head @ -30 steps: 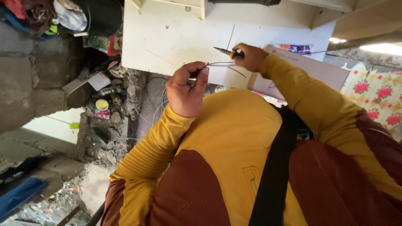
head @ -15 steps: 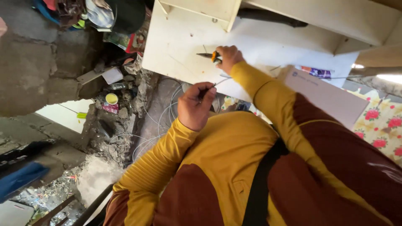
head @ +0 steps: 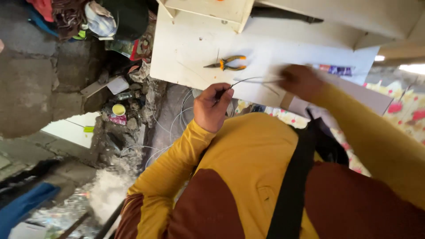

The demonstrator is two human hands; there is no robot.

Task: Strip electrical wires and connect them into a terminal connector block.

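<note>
Both hands, left hand (head: 212, 107) and blurred right hand (head: 301, 82), held in their grip one thin grey wire (head: 248, 80); one orange-handled pliers (head: 226, 63) lay on the white worktop (head: 186, 53), a small colourful packet (head: 335, 70) beyond.

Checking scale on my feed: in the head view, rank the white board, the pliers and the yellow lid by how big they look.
1. White board, by far the largest.
2. Pliers, lying on the board.
3. Yellow lid, smallest as it looks; it sits among the rubble farther from the camera, so its true size against the pliers is unsure.
</note>
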